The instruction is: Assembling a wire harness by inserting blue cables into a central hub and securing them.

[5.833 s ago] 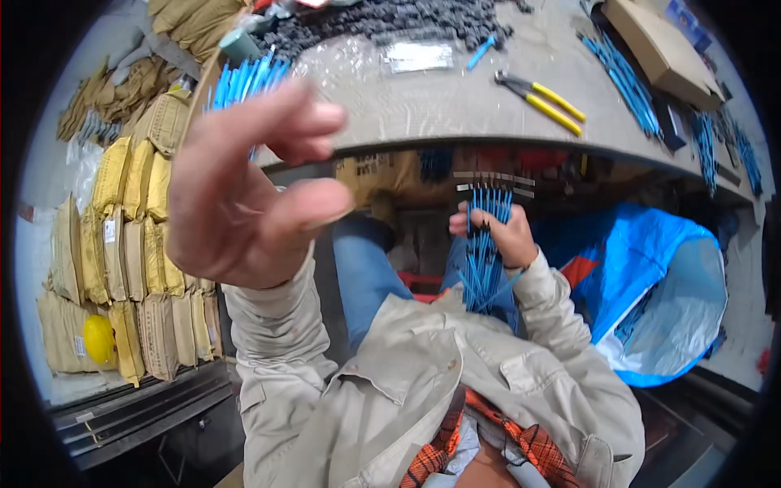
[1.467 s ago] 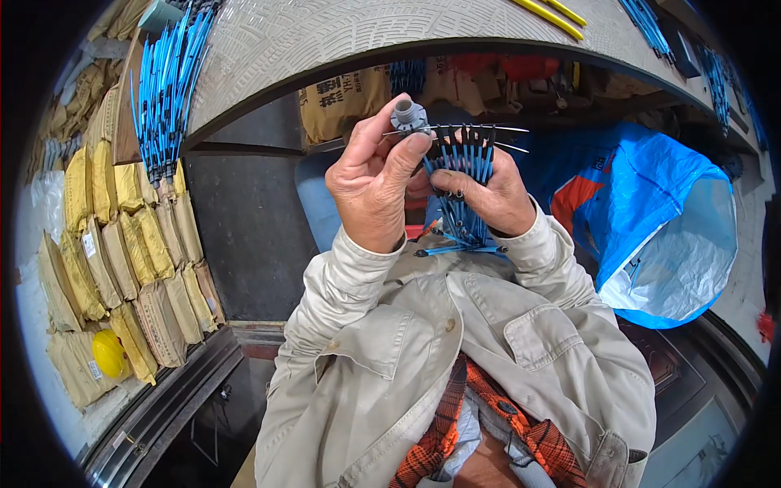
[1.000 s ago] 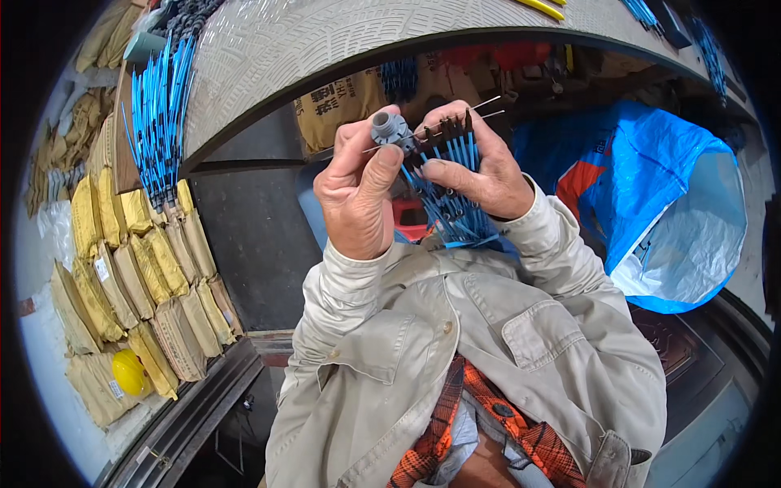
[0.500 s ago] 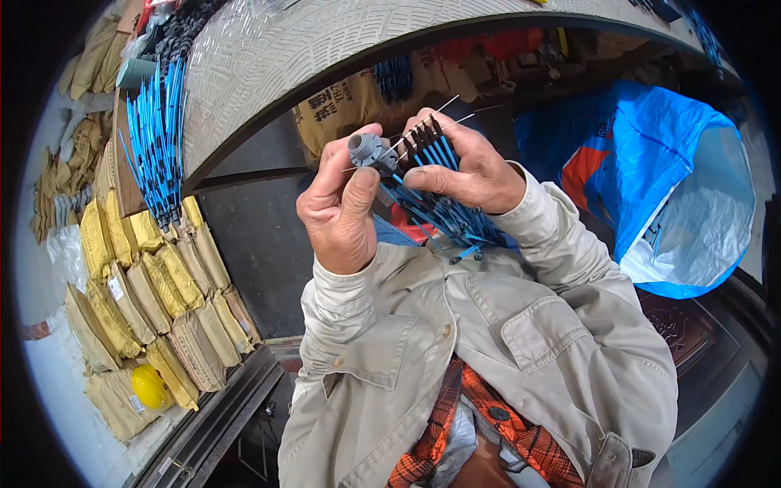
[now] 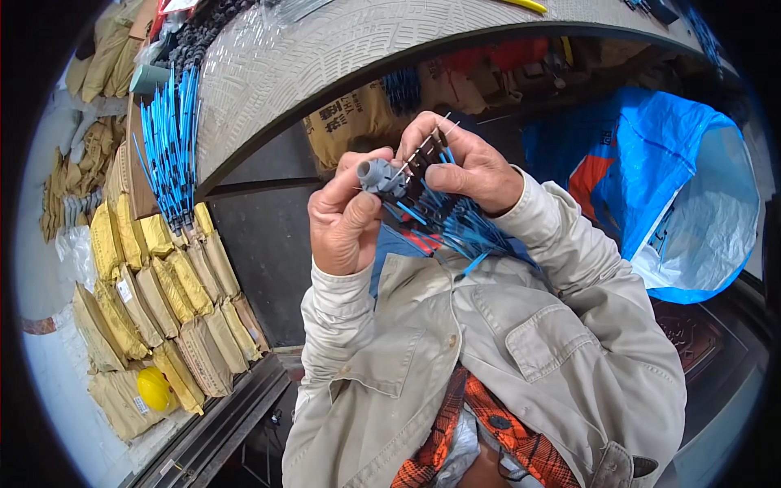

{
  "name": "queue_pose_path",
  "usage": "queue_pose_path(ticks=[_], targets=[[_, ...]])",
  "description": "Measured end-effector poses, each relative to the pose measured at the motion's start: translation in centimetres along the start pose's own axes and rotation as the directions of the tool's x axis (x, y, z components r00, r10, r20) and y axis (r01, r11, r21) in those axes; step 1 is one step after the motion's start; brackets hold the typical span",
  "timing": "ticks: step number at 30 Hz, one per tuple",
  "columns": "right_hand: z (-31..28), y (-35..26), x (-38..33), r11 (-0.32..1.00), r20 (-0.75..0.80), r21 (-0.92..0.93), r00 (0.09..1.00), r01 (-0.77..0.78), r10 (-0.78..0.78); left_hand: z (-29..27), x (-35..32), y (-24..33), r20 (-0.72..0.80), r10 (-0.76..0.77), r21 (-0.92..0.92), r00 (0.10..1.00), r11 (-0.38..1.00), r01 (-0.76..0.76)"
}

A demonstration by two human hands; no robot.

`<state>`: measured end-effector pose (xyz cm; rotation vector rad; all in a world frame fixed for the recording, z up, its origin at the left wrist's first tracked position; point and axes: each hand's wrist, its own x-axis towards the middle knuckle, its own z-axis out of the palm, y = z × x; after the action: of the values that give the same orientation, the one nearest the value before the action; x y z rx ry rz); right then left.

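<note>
While the left hand (image 5: 346, 224) is pinching a small grey plug (image 5: 376, 174) and the right hand (image 5: 468, 167) is clamping the blue wires (image 5: 455, 228) at chest height, 1 thin pin could be bending or slipping loose.

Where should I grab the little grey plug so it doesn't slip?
Pinch the grey plug by its round barrel, coming from the left, as the left hand does. Wires held by the right hand crowd its right side.
</note>
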<state>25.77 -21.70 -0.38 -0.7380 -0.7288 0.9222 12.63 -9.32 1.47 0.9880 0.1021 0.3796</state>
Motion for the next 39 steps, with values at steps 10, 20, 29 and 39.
queue_pose_path(ticks=[10, 20, 29, 39], targets=[[0.5, -1.0, 0.1, 0.990, 0.144, -0.095, 0.985, 0.106, -0.091, 1.4, -0.9, 0.3, -0.098, 0.057, 0.189, 0.993, 0.981, -0.038], [0.2, -1.0, -1.4, 0.956, 0.059, -0.282, 0.993, -0.084, 0.105, 1.1, -1.2, 0.6, -0.140, 0.043, 0.137, 0.989, 0.990, -0.024], [-0.5, -2.7, 0.0, 0.900, 0.165, -0.328, 0.921, -0.287, 0.354, 0.0, -0.2, 0.9, 0.062, -0.007, 0.102, 0.998, 0.995, 0.001], [0.2, -1.0, -0.2, 0.988, 0.147, -0.094, 0.979, -0.125, 0.138, -0.4, 0.4, 1.0, 0.172, -0.052, 0.132, 0.984, 0.991, 0.029]])
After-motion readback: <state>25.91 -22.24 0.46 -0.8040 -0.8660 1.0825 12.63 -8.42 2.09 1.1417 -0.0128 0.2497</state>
